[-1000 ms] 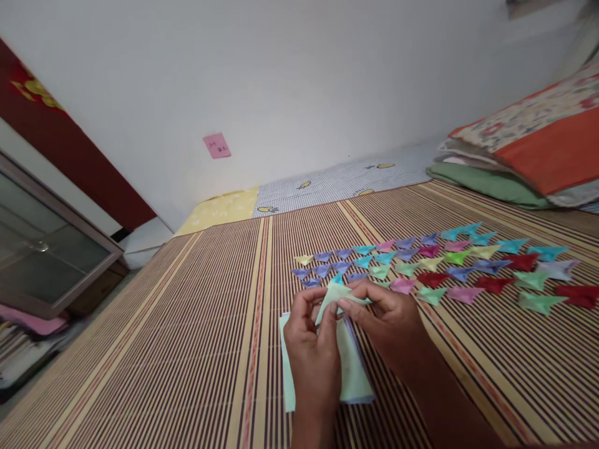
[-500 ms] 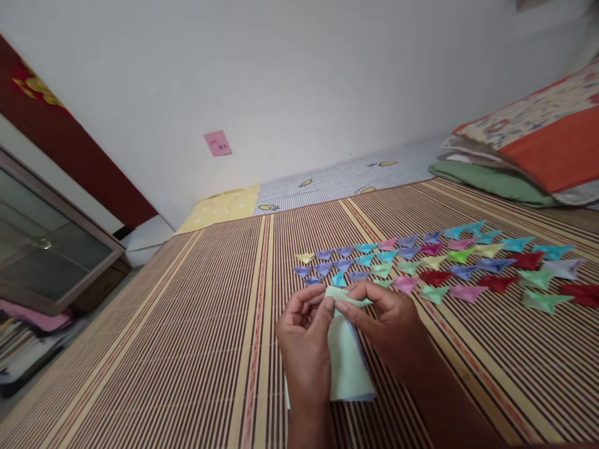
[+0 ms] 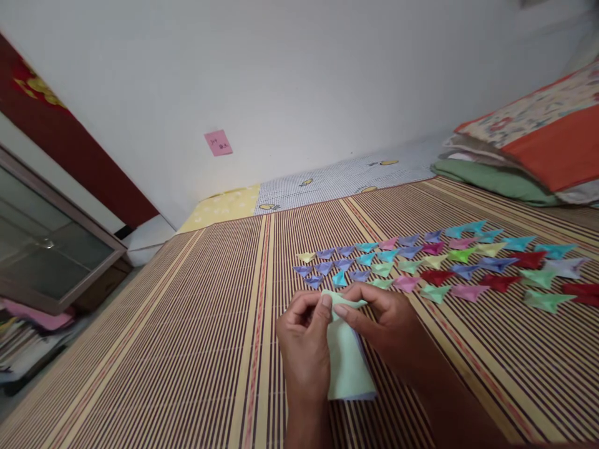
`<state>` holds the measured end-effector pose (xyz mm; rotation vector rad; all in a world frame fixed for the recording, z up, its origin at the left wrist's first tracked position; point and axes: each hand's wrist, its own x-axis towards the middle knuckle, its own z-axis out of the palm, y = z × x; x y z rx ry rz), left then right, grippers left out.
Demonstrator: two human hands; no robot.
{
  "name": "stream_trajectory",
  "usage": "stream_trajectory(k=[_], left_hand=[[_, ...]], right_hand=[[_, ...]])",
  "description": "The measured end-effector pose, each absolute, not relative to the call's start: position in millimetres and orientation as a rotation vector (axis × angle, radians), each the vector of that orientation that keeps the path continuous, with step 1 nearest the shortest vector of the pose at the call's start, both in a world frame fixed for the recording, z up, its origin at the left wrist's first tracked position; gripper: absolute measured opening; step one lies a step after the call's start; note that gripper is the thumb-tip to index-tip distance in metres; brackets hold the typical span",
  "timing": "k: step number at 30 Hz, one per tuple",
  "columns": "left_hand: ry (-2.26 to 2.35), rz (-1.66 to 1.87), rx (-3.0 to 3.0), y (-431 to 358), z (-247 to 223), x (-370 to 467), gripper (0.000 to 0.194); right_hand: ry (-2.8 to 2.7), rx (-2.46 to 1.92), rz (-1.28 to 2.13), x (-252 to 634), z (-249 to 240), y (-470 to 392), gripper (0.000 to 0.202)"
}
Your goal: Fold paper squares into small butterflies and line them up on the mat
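Observation:
A small folded piece of pale green paper [image 3: 350,304] is pinched between my two hands. My left hand [image 3: 306,340] grips its left end between thumb and fingers, the thumb lying on top. My right hand [image 3: 381,315] has thumb and index finger closed on the right part, whose pointed corner sticks out beneath the fingers. Below, between my wrists, shows a larger pale green sheet [image 3: 349,365] with a bluish lower edge; whether it joins the held piece I cannot tell. Just beyond my fingertips lie several folded paper shapes, among them a cyan one [image 3: 339,278].
Rows of folded paper pieces, such as a dark red one [image 3: 498,282], spread to the right across the striped mat [image 3: 187,337]. Folded bedding [image 3: 538,149] is piled at the back right. A glass-fronted cabinet [image 3: 51,237] stands left, and a pink note [image 3: 218,143] is on the wall.
My hands have shifted very slightly, and the held paper sits a little lower between the fingers. A strip of paper edge left of my left wrist no longer shows.

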<state>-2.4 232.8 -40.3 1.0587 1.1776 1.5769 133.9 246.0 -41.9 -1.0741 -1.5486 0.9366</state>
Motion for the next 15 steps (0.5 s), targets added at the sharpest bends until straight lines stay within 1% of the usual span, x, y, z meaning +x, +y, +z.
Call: stream_trajectory(k=[9, 15], left_hand=[[1.170, 1.542, 0.968, 233.7, -44.3, -4.8, 0.024], [1.170, 1.518, 0.986, 234.2, -42.0, -5.1, 0.022]], right_hand=[[-1.523, -1.104, 0.883, 132.3, -37.9, 244.2, 0.023], [-1.515, -1.106, 0.874, 132.8, -36.4, 243.9, 0.024]])
